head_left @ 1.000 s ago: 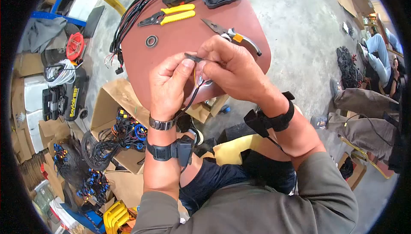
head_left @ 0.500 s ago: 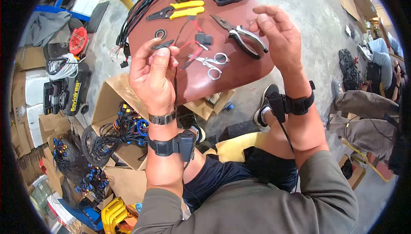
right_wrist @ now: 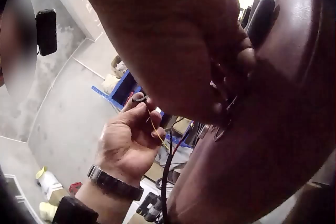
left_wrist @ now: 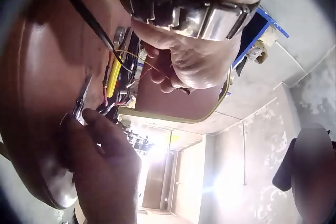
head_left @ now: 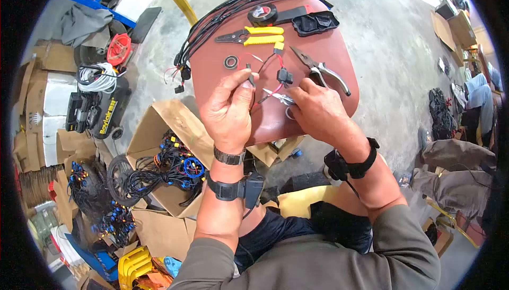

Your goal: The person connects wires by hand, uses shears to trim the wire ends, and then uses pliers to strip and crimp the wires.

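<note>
the folding-ringed scissors (head_left: pixel 285 99) lie on the red-brown top (head_left: pixel 268 130), right at the fingertips of the right hand (head_left: pixel 321 108), which is by far the nearer of the two. their long axis runs crosswise: rings under the right fingers, blades pointing away to the person's left, toward the left hand (head_left: pixel 231 107). the right thumb and fingers sit around the ring end, touching or all but touching, and i cannot tell whether they have closed on it. the left hand pinches a small dark piece (head_left: pixel 251 79) between thumb and finger, raised above the top, well apart from the right fingers. a black box (head_left: pixel 285 77) on red wires lies just beyond the blades, and the pliers (head_left: pixel 319 71) lie just past the right hand, so a pick-up there seems tight for room.
</note>
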Motion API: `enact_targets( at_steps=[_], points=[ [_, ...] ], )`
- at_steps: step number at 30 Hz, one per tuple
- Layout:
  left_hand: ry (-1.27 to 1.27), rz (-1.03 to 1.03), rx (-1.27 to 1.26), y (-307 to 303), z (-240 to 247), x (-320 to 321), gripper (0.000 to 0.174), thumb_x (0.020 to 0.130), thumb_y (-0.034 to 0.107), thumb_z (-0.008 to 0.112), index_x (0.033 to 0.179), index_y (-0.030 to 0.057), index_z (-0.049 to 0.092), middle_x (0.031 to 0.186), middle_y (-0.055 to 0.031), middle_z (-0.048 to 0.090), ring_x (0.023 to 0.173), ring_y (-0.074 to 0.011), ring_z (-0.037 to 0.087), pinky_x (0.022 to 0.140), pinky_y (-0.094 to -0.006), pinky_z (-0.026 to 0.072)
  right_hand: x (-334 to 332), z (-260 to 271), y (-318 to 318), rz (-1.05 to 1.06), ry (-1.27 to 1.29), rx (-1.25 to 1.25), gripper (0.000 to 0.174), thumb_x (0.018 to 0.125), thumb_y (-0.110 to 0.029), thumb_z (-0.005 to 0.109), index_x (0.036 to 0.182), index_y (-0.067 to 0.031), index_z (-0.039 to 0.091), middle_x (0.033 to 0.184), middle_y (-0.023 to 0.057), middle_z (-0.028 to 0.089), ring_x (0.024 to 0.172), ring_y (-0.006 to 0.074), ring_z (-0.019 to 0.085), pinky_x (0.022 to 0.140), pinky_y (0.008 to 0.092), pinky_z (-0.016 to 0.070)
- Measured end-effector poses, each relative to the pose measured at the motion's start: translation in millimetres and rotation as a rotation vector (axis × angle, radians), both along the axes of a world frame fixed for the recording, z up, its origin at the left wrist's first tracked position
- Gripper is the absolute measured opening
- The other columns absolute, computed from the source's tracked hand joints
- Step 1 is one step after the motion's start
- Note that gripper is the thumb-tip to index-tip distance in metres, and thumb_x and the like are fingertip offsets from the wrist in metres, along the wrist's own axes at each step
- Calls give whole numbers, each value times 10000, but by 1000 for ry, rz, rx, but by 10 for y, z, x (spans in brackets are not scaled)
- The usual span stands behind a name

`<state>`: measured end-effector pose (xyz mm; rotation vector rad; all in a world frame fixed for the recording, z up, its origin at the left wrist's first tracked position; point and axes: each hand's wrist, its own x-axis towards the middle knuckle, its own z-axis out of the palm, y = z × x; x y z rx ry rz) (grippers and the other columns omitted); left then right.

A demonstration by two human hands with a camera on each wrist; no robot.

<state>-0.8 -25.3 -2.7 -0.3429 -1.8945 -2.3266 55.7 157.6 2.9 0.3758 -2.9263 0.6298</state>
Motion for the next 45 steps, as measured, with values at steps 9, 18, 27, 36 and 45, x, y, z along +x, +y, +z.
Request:
enact_targets(
  at_steps=[9, 18, 27, 36, 45],
  points=[
    [-268, -69, 109, -20, 11, -58, 360, 884, -72, 651, 1240, -52, 599, 967, -133, 718, 805, -150, 691, 653, -228, 537, 52, -8, 151, -59, -19, -116, 176, 805, -120, 674, 965, -62, 634, 898, 135, 590, 781, 364, 650, 636, 482, 523],
    [-376, -115, 196, 2, -88, -173, 311, 874, -62, 653, 1182, -57, 608, 970, -171, 708, 809, -216, 708, 618, -244, 541, 125, 21, 188, -63, -19, -65, 175, 825, -136, 681, 979, -74, 627, 873, 129, 589, 738, 365, 653, 610, 473, 516],
    [-168, 108, 314, -70, -82, -254, 259, 902, -55, 629, 1159, -23, 618, 973, -142, 703, 815, -238, 716, 560, -254, 553, 122, -95, 229, -58, -44, -30, 187, 829, -74, 666, 1016, -84, 663, 913, 74, 621, 790, 306, 660, 642, 418, 533],
    [-250, 75, 156, 65, -20, -200, 278, 916, -68, 611, 1193, -51, 605, 977, -129, 690, 862, -234, 719, 690, -292, 611, 94, -27, 150, -95, -87, 35, 188, 816, -44, 611, 1002, -65, 634, 934, 127, 580, 761, 346, 661, 634, 447, 536],
    [-190, -55, -87, 238, -134, -210, 273, 882, -70, 653, 1153, -39, 657, 969, -114, 713, 842, -179, 709, 660, -257, 562, 10, -67, 348, -104, 15, -395, 255, 859, -34, 634, 1112, -22, 602, 999, 178, 654, 915, 394, 646, 778, 455, 513]
  ],
)
